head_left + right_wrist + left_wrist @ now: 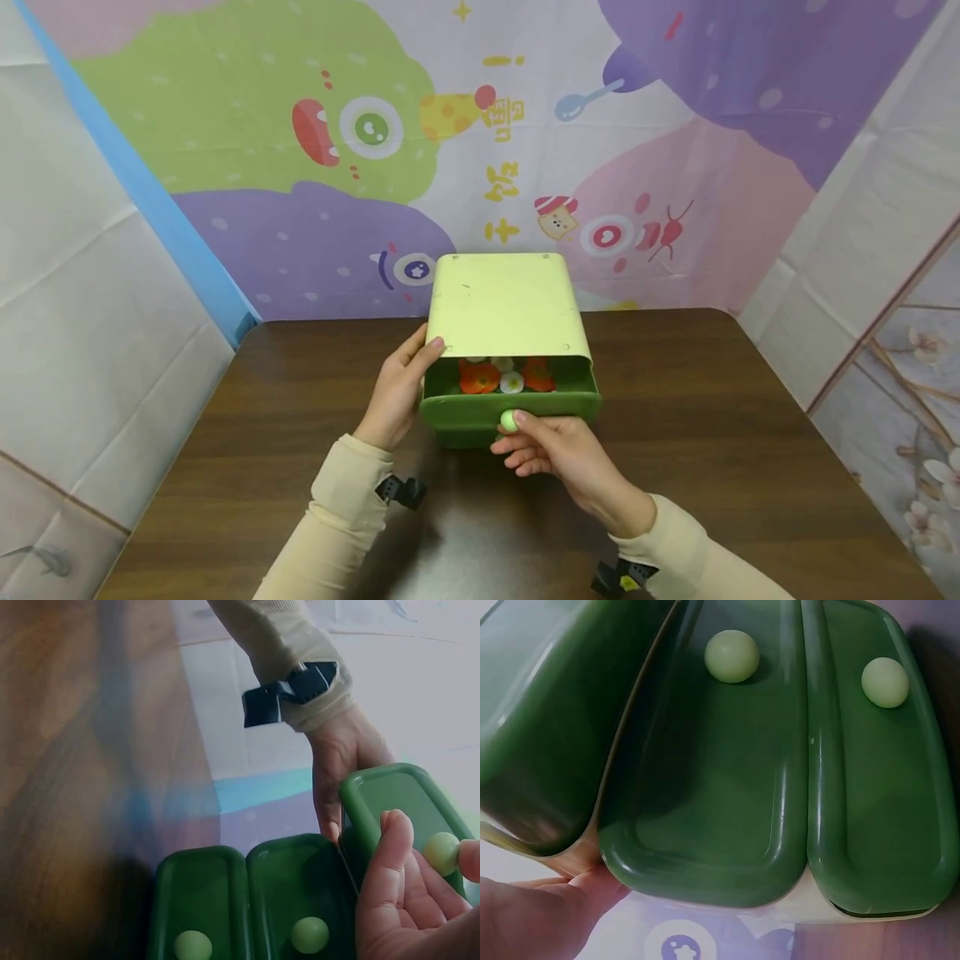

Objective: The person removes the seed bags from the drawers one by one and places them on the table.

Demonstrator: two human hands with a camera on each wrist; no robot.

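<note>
A small pale-yellow drawer cabinet [506, 304] with green drawers stands at the back of the table. Its top drawer [457, 410] is pulled partly out, and orange flowers [478, 377] and white flowers [512, 382] show inside. My right hand [573, 458] pinches the round light-green knob [441, 853] of that drawer between thumb and index finger. Against the cabinet's left side rests my left hand [397, 387], fingers fairly straight, thumb at the top front corner. Below, the middle drawer [705, 772] and the bottom drawer [889, 780] appear closed, each with a round knob.
The cabinet stands on a dark brown wooden table [675, 400]. Behind it hangs a cloth [300, 108] printed with cartoon monsters, close to the cabinet's back. White panels [67, 250] rise along the sides.
</note>
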